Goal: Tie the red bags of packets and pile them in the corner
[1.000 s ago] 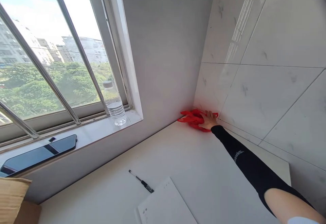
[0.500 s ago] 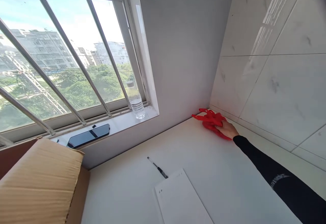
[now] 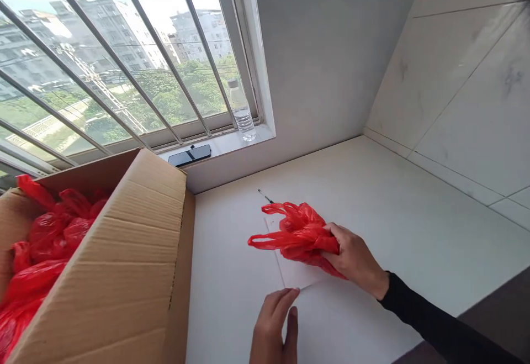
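My right hand [image 3: 355, 259] is closed around a crumpled red plastic bag [image 3: 296, 235], holding it over a white sheet of paper [image 3: 290, 273] on the white tabletop [image 3: 397, 215]. Its loop handles stick out to the left. My left hand [image 3: 274, 328] comes in from the bottom edge, fingers stretched out together, with the fingertips touching the sheet's near edge. A black pen [image 3: 265, 196] lies just beyond the sheet.
An open cardboard box [image 3: 124, 275] on the left holds several red plastic bags [image 3: 45, 231]. On the window sill stand a clear water bottle [image 3: 240, 111] and a dark phone [image 3: 189, 155]. Bars cross the window; tiled wall [image 3: 467, 77] bounds the right.
My right hand drew the red bag out of the far corner back to the sheet near me. My left hand came into view. The view swung down and left, showing the box.
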`<state>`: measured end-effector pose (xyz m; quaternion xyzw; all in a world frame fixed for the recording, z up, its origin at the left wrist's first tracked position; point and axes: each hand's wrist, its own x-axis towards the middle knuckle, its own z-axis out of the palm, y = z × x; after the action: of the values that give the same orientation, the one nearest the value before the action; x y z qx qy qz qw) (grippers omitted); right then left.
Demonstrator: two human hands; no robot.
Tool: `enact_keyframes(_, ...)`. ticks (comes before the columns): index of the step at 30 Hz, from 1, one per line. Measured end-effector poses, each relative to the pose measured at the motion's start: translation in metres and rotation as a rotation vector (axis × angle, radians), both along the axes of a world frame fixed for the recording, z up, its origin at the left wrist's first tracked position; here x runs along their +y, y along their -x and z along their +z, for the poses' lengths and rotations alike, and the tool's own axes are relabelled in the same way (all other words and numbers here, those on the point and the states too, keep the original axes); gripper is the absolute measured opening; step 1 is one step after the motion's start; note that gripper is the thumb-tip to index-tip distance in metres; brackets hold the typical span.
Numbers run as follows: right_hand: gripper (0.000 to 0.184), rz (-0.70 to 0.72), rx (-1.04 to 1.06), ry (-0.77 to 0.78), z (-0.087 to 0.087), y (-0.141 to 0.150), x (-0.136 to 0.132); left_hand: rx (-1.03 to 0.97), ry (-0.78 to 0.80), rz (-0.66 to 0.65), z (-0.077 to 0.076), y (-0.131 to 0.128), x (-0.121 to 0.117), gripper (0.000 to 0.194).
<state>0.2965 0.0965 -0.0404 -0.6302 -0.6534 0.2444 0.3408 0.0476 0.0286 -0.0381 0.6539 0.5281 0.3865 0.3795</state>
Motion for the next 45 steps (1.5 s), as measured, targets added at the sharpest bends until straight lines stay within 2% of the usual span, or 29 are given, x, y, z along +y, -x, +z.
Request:
enact_keyframes(2, 0.034, 0.052, -0.034, -0.02, -0.01, 0.02, -0.013, -0.02, 0.074, 0.005, -0.011, -0.013, -0.003, 0.034)
enact_keyframes(4, 0.056, 0.097, -0.079, -0.044, -0.015, 0.03, -0.026, -0.022, 0.146, 0.049, -0.016, -0.014, -0.008, 0.032)
enact_keyframes(6, 0.08, 0.126, -0.186, -0.104, -0.012, 0.033, -0.04, -0.038, 0.215, 0.08, -0.017, -0.008, -0.013, 0.031)
enact_keyframes(8, 0.09, 0.155, -0.313, -0.184, -0.004, 0.033, -0.053, -0.093, 0.286, 0.101, -0.018, 0.0, -0.015, 0.035)
enact_keyframes(10, 0.076, 0.162, -0.378, -0.24, 0.003, 0.035, -0.064, -0.169, 0.34, 0.118, -0.02, 0.003, -0.016, 0.044)
enact_keyframes(12, 0.049, 0.136, -0.394, -0.271, 0.005, 0.038, -0.072, -0.231, 0.366, 0.144, -0.021, 0.0, -0.017, 0.054)
enact_keyframes(14, 0.029, 0.102, -0.396, -0.292, 0.003, 0.041, -0.077, -0.242, 0.357, 0.167, -0.021, -0.004, -0.019, 0.055)
enact_keyframes(15, 0.024, 0.099, -0.394, -0.297, 0.002, 0.043, -0.08, -0.229, 0.332, 0.17, -0.019, -0.005, -0.019, 0.051)
enact_keyframes(18, 0.023, 0.126, -0.378, -0.326, 0.004, 0.045, -0.088, -0.134, 0.171, 0.11, -0.011, -0.006, -0.019, 0.035)
enact_keyframes(20, 0.025, 0.144, -0.36, -0.364, 0.009, 0.046, -0.094, -0.076, 0.105, 0.007, -0.005, -0.004, -0.017, 0.035)
enact_keyframes(23, 0.026, 0.156, -0.328, -0.386, 0.02, 0.049, -0.101, -0.055, 0.159, -0.104, 0.001, 0.001, -0.017, 0.031)
enact_keyframes(27, 0.019, 0.189, -0.247, -0.346, 0.026, 0.049, -0.108, -0.075, 0.251, -0.07, -0.005, 0.016, -0.031, 0.021)
enact_keyframes(31, 0.014, 0.157, -0.214, -0.284, 0.025, 0.038, -0.111, -0.129, 0.351, 0.038, -0.016, 0.044, -0.05, 0.028)
enact_keyframes(33, 0.015, 0.147, -0.19, -0.228, 0.025, 0.035, -0.113, -0.122, 0.39, 0.097, -0.017, 0.058, -0.056, 0.031)
enact_keyframes(36, 0.015, 0.231, -0.084, -0.096, 0.024, 0.041, -0.117, -0.003, 0.298, 0.091, -0.009, 0.065, -0.06, 0.032)
enact_keyframes(39, 0.019, 0.279, -0.024, -0.009, 0.024, 0.056, -0.121, 0.087, 0.159, 0.006, 0.003, 0.055, -0.058, 0.039)
enact_keyframes(41, 0.023, 0.302, -0.02, 0.022, 0.022, 0.063, -0.123, 0.087, 0.129, -0.082, 0.007, 0.048, -0.055, 0.029)
enact_keyframes(42, 0.019, 0.323, -0.016, 0.032, 0.021, 0.064, -0.123, 0.074, 0.122, -0.109, 0.008, 0.046, -0.054, 0.02)
enact_keyframes(44, 0.008, 0.358, -0.004, 0.04, 0.017, 0.061, -0.123, 0.05, 0.107, -0.076, 0.007, 0.048, -0.051, 0.008)
enact_keyframes(45, 0.007, 0.355, 0.0, 0.043, 0.016, 0.057, -0.122, 0.048, 0.098, -0.024, 0.007, 0.051, -0.051, 0.008)
